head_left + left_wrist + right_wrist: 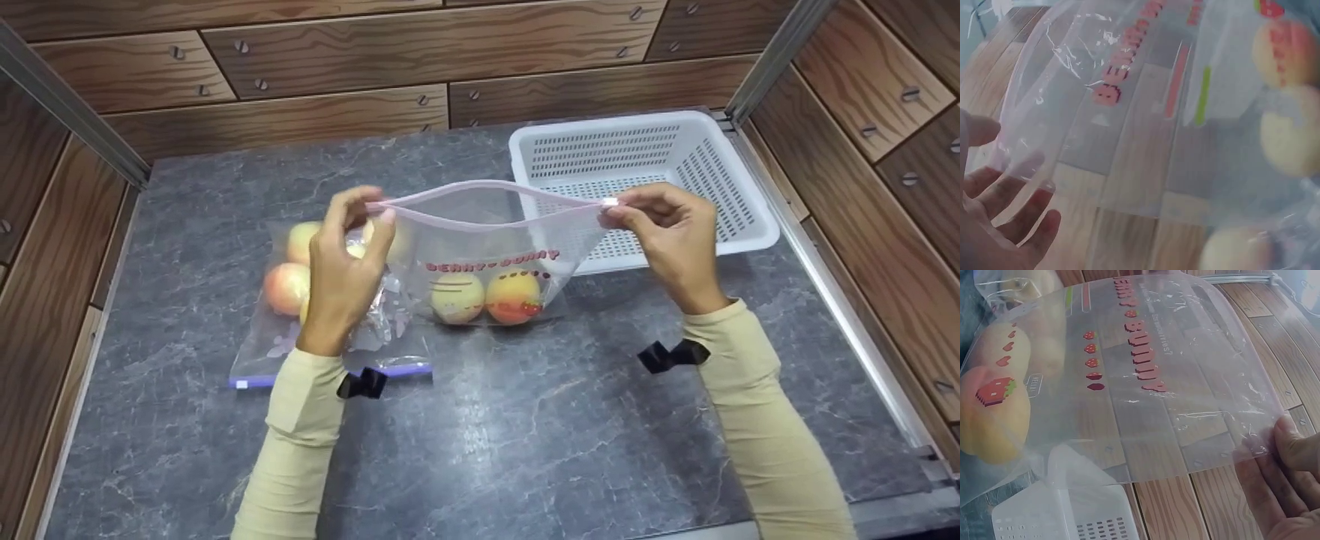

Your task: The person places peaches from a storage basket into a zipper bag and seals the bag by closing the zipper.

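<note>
A clear zip bag (487, 247) with a pink zip edge and red lettering hangs between my two hands, its mouth parted in the middle. Two yellow-red peaches (513, 296) lie at its bottom. My left hand (346, 262) pinches the left end of the zip edge between thumb and fingers. At the right end, by the white slider (610, 202), my right hand (675, 240) pinches the bag's corner. In the right wrist view the bag's printed side (1145, 371) is stretched out from the fingers, with the fruit at the far end.
Left of the held bag, partly behind my left arm, lies another clear bag with a purple zip edge (405, 370), holding several peaches (288, 288). A white slotted basket (739, 217) stands at the back right. Wood-patterned walls (442, 45) border the grey marbled table (525, 450).
</note>
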The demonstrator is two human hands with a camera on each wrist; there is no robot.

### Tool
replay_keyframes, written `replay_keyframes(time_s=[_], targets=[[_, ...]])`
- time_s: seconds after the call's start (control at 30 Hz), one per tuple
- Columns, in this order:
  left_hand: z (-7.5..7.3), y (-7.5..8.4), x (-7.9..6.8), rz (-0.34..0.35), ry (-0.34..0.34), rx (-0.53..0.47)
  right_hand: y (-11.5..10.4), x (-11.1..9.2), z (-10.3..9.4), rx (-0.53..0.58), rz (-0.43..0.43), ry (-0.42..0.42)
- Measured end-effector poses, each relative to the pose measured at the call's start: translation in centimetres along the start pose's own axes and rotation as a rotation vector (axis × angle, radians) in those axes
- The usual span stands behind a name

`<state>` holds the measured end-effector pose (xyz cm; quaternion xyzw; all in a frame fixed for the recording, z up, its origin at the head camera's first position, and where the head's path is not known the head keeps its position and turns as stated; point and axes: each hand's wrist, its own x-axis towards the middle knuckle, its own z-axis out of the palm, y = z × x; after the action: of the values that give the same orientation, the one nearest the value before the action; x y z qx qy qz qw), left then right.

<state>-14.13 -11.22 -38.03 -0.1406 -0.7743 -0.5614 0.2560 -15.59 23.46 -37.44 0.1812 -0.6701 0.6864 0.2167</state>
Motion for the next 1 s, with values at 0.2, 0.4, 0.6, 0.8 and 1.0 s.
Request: replay_keyframes(time_s=[0.2, 0.4, 0.6, 0.8, 1.0], targets=[[2.5, 4.1, 2.4, 0.327, -0.094, 0.353, -0.4, -0.2, -0.3, 0.047, 0.011, -0.020], [7.2, 8.5, 3.7, 0.418, -0.430, 0.531, -0.4, -0.2, -0.6, 0.073, 0.001, -0.029], [12.1, 10.4, 4.3, 0.429, -0.650, 0.703, -0.5, -0.3, -0.9, 0.064, 0.015, -0.009], [14.8, 10.5, 4.4, 0.435, -0.650, 0.815, -0.4, -0.4, -0.7, 0.100, 0.015, 0.013], [15.3, 10.0, 4.2, 0.435, -0.566, 0.830, -0.3, -0.4, -0.2, 0.083, -0.017, 0.008]])
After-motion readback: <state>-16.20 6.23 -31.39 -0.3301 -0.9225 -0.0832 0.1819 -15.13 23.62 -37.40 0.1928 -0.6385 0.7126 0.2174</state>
